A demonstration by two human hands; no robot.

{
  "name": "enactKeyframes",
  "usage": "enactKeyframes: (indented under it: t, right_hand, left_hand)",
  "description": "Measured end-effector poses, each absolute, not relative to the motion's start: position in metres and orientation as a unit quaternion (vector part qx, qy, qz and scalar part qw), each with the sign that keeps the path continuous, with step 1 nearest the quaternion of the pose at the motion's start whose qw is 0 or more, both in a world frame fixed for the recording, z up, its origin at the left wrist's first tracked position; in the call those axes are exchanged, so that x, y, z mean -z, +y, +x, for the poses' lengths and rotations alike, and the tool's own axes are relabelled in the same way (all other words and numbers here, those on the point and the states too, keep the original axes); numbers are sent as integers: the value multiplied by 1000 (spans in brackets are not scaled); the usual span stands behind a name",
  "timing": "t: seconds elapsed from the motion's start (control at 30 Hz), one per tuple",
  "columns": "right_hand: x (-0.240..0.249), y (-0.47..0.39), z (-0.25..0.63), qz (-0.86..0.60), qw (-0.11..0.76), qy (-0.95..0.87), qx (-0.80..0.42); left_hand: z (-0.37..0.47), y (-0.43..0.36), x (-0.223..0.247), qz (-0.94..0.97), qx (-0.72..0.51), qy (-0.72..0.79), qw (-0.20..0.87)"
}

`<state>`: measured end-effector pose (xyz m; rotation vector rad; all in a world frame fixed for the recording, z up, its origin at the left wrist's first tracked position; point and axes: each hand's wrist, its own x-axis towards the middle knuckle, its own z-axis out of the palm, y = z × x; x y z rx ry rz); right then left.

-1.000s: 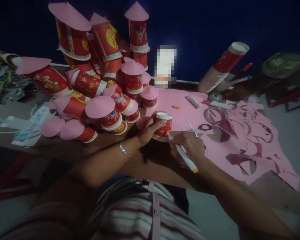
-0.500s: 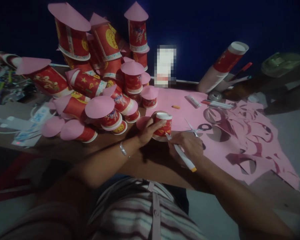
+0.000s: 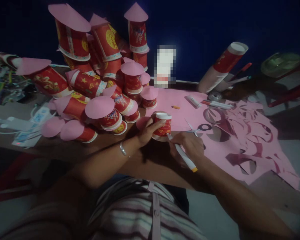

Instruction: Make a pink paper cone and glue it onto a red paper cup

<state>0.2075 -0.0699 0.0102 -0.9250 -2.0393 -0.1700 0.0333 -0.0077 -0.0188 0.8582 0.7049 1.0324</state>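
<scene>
Left grip [image 3: 147,130] clasps cup [image 3: 163,124] near table edge [image 3: 150,173].

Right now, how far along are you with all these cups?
Done: a big pile of capped cups wearing pink cones. In hand: the left hand steadies an upturned cup while the right hand holds a pen at its base. Left: a stack of plain cups; pink paper partly uncut.

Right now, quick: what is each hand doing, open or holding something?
Left hand: closed around the upturned red paper cup.
Right hand: closed on a white marker, its tip at the cup's base.
</scene>
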Motion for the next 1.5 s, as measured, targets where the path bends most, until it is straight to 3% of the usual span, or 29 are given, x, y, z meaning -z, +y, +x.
enactKeyframes:
  t: [0.57,0.83,1.5]
  right_hand:
    - [-4,-68,206,-368,456,-807,72]
    - [-18,-70,206,-292,488,-822,21]
    - [-19,-71,206,-310,460,-831,24]
  left_hand:
    - [32,-8,21,404,-456,330,721]
    - [34,-9,10,370,-441,313,755]
    - [35,-6,16,362,-470,315,741]
